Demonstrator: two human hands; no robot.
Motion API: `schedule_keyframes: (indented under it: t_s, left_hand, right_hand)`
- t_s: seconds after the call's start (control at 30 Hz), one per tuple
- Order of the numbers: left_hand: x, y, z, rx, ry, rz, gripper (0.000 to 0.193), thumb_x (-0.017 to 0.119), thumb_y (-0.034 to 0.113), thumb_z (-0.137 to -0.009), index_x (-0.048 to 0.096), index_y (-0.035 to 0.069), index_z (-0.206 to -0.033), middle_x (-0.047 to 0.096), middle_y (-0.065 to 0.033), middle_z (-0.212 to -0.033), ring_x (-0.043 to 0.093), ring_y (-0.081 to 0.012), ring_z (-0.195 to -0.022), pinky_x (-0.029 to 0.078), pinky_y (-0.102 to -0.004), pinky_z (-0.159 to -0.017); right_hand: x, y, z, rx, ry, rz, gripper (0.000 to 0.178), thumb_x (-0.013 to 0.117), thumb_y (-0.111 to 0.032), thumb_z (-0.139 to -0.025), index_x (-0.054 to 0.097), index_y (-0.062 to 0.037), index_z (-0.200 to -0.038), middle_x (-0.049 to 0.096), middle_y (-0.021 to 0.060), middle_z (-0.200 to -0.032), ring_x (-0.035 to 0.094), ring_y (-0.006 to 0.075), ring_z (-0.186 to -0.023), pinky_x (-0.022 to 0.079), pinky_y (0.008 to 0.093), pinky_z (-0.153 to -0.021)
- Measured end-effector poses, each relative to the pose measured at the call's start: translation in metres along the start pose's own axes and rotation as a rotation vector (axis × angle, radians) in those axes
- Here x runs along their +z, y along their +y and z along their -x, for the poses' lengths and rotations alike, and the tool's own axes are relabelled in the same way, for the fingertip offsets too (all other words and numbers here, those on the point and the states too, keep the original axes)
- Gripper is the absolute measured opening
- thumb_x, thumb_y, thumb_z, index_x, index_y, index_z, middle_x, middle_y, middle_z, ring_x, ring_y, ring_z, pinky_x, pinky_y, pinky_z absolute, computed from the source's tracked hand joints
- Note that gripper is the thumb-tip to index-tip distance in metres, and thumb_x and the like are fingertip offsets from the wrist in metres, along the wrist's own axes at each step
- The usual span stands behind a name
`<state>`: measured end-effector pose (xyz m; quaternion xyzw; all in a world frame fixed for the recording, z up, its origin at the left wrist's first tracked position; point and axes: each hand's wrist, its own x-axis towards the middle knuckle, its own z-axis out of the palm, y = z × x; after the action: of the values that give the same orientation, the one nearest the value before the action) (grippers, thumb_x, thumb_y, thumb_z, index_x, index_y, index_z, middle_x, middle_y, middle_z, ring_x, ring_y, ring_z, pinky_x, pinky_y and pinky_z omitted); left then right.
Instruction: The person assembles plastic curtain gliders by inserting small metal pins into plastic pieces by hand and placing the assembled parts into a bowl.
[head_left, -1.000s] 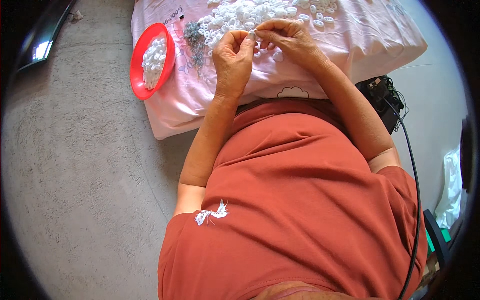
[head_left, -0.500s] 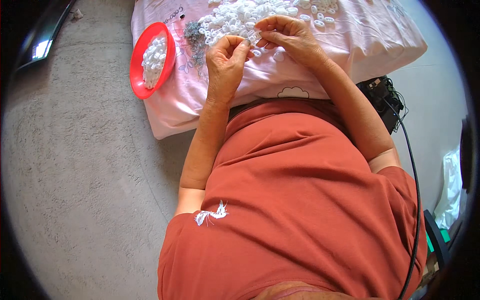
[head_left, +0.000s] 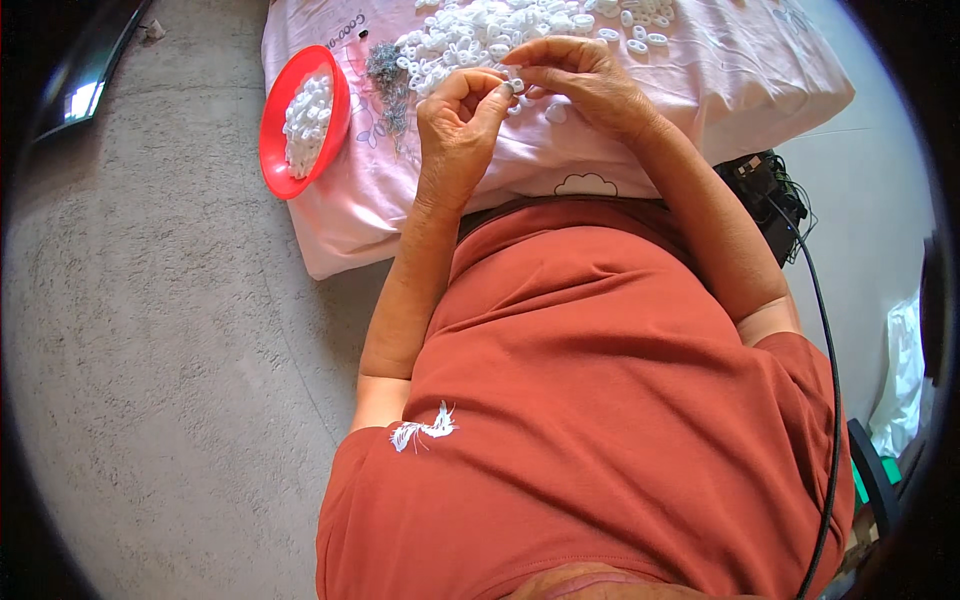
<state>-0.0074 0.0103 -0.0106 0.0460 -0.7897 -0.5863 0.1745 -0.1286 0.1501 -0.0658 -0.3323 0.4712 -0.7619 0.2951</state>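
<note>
The fingers (head_left: 490, 108) of the left hand (head_left: 456, 140), at upper centre of the frame, were pinched together, thumb against forefinger, on a small white oval plastic piece (head_left: 517, 86) that showed at the thumb tip. The right hand (head_left: 590, 85), immediately right of it, had thumb and forefinger brought close together beside the same piece; whether they gripped it could not be determined.

Directly behind the hands, along the top edge of the frame, lay a spread heap of white oval plastic rings (head_left: 470, 42), with some loose at its right end. Left of the heap lay a tangled cluster of thin grey metallic-looking parts (head_left: 386, 66). A small black object (head_left: 363, 35) lay near that cluster.

A round red plastic bowl (head_left: 272, 165), upper left, held a mound of white plastic pieces (head_left: 308, 115). All of these were on a pale pink printed cloth (head_left: 745, 90). The person wore a rust-red fabric shirt (head_left: 600, 400); a black cable (head_left: 826, 335) ran down its right side.
</note>
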Motion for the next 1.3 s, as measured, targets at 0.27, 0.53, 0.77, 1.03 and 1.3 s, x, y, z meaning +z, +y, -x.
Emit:
schedule_keyframes:
  t_s: [0.27, 0.53, 0.77, 1.03, 1.3]
  left_hand:
    - [-0.003, 0.008, 0.002, -0.116, 0.027, 0.006, 0.009, 0.059, 0.006, -0.095, 0.064, -0.001, -0.092, 0.068, -0.0065, -0.084, 0.065, -0.0111, -0.076, 0.051, -0.0225, -0.069]
    - [-0.004, 0.012, -0.003, -0.211, -0.095, -0.047, 0.012, 0.057, 0.009, -0.096, 0.064, 0.000, -0.092, 0.070, -0.0090, -0.083, 0.065, -0.0121, -0.071, 0.051, -0.0240, -0.066]
    - [-0.005, 0.015, -0.005, -0.236, -0.102, 0.010, 0.012, 0.056, 0.008, -0.094, 0.064, -0.001, -0.090, 0.068, -0.0082, -0.079, 0.065, -0.0119, -0.068, 0.053, -0.0240, -0.064]
    - [-0.006, 0.018, -0.005, -0.287, -0.138, 0.009, 0.012, 0.056, 0.009, -0.094, 0.063, 0.000, -0.090, 0.069, -0.0093, -0.079, 0.066, -0.0129, -0.068, 0.053, -0.0245, -0.065]
    - [-0.007, 0.017, -0.006, -0.272, -0.116, 0.050, 0.014, 0.057, 0.007, -0.092, 0.065, -0.002, -0.084, 0.068, -0.0078, -0.074, 0.066, -0.0121, -0.064, 0.053, -0.0232, -0.059]
  right_hand:
    - [-0.001, -0.001, 0.000, -0.075, -0.034, -0.013, 0.029, 0.064, -0.013, -0.094, 0.068, -0.0042, -0.121, 0.070, 0.0047, -0.103, 0.064, 0.0096, -0.094, 0.051, 0.0248, -0.089]
    - [0.000, 0.001, 0.000, 0.019, -0.041, -0.132, 0.030, 0.062, -0.012, -0.095, 0.065, -0.0023, -0.123, 0.067, 0.0010, -0.106, 0.057, 0.0042, -0.094, 0.048, 0.0210, -0.084]
    - [0.001, -0.005, 0.001, 0.069, -0.074, -0.256, 0.030, 0.061, -0.011, -0.095, 0.064, 0.0013, -0.123, 0.064, -0.0004, -0.092, 0.055, 0.0043, -0.083, 0.047, 0.0197, -0.077]
    - [0.001, -0.005, 0.001, 0.064, -0.094, -0.189, 0.034, 0.059, -0.014, -0.097, 0.062, 0.0014, -0.127, 0.059, -0.0010, -0.085, 0.050, 0.0057, -0.077, 0.043, 0.0199, -0.070]
    - [0.001, -0.006, 0.001, 0.079, -0.110, -0.212, 0.034, 0.057, -0.013, -0.096, 0.063, 0.0013, -0.127, 0.055, -0.0018, -0.081, 0.046, 0.0072, -0.074, 0.040, 0.0207, -0.068]
